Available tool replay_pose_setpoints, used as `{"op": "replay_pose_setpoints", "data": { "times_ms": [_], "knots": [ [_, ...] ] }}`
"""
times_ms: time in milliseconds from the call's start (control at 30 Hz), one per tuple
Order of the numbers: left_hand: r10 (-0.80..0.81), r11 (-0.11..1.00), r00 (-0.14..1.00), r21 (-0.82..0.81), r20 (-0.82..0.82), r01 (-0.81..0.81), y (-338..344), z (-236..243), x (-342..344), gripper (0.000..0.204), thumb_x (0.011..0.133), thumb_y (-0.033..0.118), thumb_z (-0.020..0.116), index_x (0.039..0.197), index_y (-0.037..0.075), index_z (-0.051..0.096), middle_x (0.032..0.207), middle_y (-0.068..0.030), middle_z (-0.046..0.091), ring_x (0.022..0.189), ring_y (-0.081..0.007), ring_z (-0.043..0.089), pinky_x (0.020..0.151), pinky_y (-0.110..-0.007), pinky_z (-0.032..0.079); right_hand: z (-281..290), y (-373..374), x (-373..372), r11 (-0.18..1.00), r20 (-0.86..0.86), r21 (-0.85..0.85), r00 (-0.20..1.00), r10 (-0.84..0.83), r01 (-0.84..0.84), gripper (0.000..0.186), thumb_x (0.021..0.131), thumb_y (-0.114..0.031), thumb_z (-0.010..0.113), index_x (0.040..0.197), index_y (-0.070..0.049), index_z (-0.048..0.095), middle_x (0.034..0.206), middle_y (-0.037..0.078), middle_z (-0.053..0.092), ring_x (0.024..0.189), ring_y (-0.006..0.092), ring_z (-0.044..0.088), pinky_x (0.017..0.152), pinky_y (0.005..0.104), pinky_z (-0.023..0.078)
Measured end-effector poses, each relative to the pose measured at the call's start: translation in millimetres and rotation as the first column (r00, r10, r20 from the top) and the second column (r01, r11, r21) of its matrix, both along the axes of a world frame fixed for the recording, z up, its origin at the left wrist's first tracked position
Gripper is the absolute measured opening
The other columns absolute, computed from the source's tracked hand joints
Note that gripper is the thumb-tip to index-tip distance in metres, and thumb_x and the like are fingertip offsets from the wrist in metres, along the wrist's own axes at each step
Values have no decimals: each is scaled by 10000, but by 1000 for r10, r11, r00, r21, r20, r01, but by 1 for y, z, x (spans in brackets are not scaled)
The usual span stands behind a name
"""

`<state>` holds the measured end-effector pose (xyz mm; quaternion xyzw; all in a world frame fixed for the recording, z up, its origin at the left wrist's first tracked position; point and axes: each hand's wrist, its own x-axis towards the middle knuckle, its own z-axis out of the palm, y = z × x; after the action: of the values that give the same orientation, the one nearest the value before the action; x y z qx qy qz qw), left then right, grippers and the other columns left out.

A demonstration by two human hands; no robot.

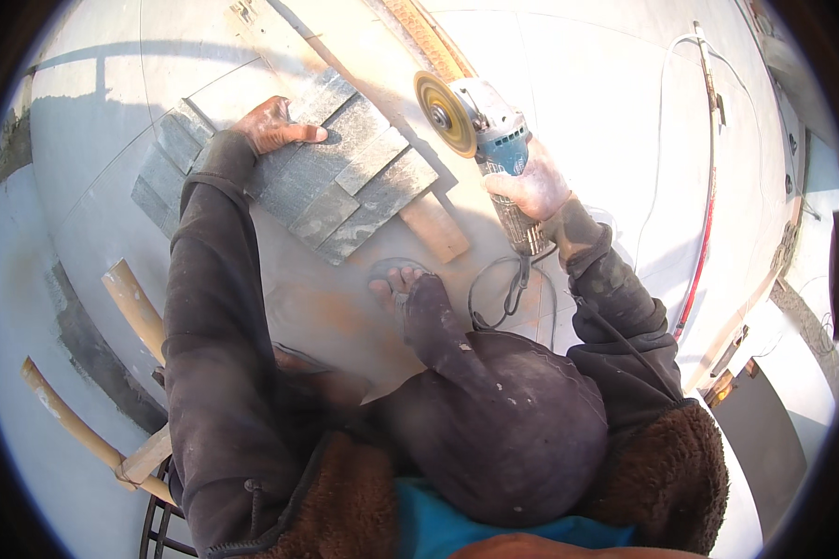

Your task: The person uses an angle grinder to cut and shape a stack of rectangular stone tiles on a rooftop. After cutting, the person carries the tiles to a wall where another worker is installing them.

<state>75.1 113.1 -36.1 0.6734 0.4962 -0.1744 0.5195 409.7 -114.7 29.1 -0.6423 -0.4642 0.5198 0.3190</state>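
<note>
My left hand [275, 130] grips a grey, stepped stone cladding panel [364, 210], thumb lying on its face and fingers curled over near the top edge. More grey stone pieces [168, 154] lie beside it, and a brown wooden offcut [433, 228] shows under its right side. My right hand [531, 182] holds a blue angle grinder [508, 149], its yellow disc [443, 114] raised to the right of the panel. The grinder's cord [522, 279] loops down onto the dusty floor by my bare foot [401, 284], below the stone.
Pale cut poles [135, 307] and dark metal bars [158, 522] stand at the lower left. A long yellowish metal bar [410, 33] lies at the top. A red level [693, 289] and white cable [660, 102] run along the right, beside a ledge [811, 326].
</note>
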Motion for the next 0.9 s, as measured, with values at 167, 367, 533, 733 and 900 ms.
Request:
{"op": "replay_pose_setpoints", "data": {
  "times_ms": [167, 367, 533, 733, 900],
  "knots": [
    [81, 995, 997, 61, 9, -81, -5, -2, 1, 1266, 561, 704, 851, 1409, -129, 414, 1270, -361, 565, 1189, -435, 585, 1031, -501, 465, -12, 19, -18, 1000, -90, 13, 996, 4, -3, 528, 767, -125, 736, 1262, -24, 583, 1107, 107, 669, 1028, 207, 627, 924, 347, 502],
    [98, 994, 995, 48, 35, -99, -5, 4, 3, 1179, 567, 721, 839, 1352, -87, 494, 1192, -328, 618, 1119, -407, 629, 968, -490, 505, -38, 36, -17, 993, 26, -25, 993, 113, -112, 660, 757, -164, 758, 1353, -22, 512, 1207, 132, 637, 1113, 230, 607, 981, 358, 482],
    [90, 996, 995, 25, 35, -91, -2, 9, 11, 1139, 572, 712, 840, 1329, -76, 515, 1176, -313, 631, 1084, -386, 648, 940, -491, 520, -44, 35, -20, 998, 60, -13, 997, 56, -56, 765, 709, -275, 768, 1379, -31, 492, 1156, 191, 670, 1058, 279, 659, 940, 375, 511],
    [107, 993, 994, 43, 18, -107, -7, 18, 15, 1199, 545, 725, 842, 1356, -87, 496, 1211, -349, 609, 1126, -417, 636, 982, -491, 503, -55, 38, -18, 991, 54, -58, 991, 120, -117, 790, 703, -282, 769, 1387, -15, 478, 1135, 202, 681, 1058, 299, 664, 927, 380, 519],
    [106, 991, 994, 76, 9, -106, -7, 16, 14, 1270, 525, 734, 846, 1401, -99, 458, 1289, -376, 560, 1210, -438, 591, 1043, -484, 465, -61, 38, -16, 990, 115, -36, 984, 138, -134, 777, 697, -273, 770, 1373, -16, 487, 1126, 200, 685, 1065, 304, 661, 920, 388, 522]
  ]
}}
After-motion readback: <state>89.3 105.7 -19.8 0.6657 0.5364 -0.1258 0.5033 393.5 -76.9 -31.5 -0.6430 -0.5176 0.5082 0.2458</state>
